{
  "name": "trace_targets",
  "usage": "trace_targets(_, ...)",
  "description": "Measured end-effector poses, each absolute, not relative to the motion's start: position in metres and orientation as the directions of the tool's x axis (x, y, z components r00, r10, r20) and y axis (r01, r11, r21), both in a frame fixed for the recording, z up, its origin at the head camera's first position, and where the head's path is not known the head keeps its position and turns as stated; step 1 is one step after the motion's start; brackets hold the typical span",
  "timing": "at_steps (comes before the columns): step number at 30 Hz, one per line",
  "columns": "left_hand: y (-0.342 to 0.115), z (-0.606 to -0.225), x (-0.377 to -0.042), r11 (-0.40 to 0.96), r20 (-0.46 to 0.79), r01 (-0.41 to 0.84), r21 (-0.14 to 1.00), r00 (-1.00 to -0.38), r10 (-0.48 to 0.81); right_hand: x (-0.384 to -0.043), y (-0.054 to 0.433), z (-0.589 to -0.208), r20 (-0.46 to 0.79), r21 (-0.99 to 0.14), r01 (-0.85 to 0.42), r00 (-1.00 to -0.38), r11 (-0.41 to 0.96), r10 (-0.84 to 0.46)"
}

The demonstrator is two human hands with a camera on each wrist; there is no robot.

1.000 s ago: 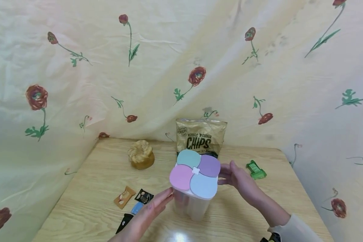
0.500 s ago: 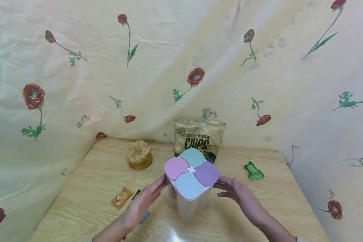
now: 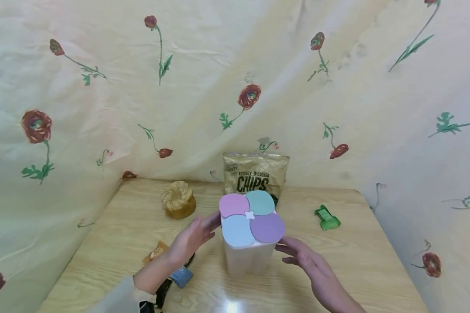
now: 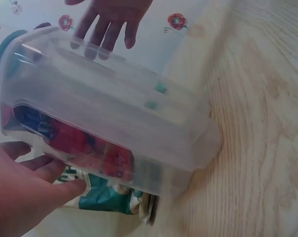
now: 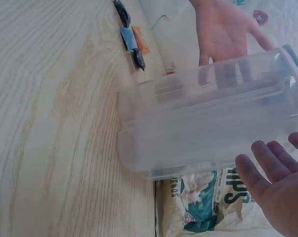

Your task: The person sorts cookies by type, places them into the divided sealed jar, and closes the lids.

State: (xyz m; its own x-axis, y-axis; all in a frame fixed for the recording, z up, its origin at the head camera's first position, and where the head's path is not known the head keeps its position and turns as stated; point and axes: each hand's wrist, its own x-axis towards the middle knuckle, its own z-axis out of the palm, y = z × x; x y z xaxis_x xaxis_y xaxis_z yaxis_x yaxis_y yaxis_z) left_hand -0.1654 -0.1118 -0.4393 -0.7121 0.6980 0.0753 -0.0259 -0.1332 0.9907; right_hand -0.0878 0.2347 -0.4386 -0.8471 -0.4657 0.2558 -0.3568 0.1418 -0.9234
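A tall clear plastic food container (image 3: 246, 261) stands upright on the wooden table, its lid (image 3: 239, 232) divided into pink, teal, purple and blue petals. Red and dark blue wrapped packets (image 4: 72, 140) show through one side in the left wrist view; the side facing the right wrist camera looks cloudy and bare. With fingers extended, my left hand (image 3: 189, 243) touches the container's left side just under the lid. On the opposite side, my right hand (image 3: 309, 265) has its fingertips right at the wall below the purple petal, fingers spread and loosely bent.
A gold chips bag (image 3: 254, 171) stands behind the container. A ring-shaped cake (image 3: 178, 200) sits back left, a green wrapped snack (image 3: 327, 218) to the right. Orange (image 3: 156, 252), blue (image 3: 181, 276) and black packets (image 3: 162, 293) lie near my left forearm. Floral cloth hangs behind.
The container has turned clockwise as seen from above; the teal petal went from back left to back right. My left hand has moved forward along its side, my right hand back toward me.
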Motion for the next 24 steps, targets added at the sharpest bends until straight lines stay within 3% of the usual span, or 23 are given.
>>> trace_targets(6,-0.109,-0.442,-0.178,-0.136,0.061,-0.047,0.99,-0.72,0.691,-0.085,0.233,-0.442,0.28,-0.924,-0.369,-0.828,0.097,-0.485)
trace_targets(15,-0.11,-0.442,-0.187,-0.116,0.08,-0.004,0.993,-0.706,0.704,-0.083,0.233,-0.442,0.202,-0.949,-0.285,-0.874,0.131,-0.442)
trace_targets(24,-0.116,-0.452,-0.189,-0.052,0.21,0.246,0.968,-0.681,0.701,-0.126,0.24,-0.449,0.297,-0.897,-0.401,-0.858,0.186,-0.418)
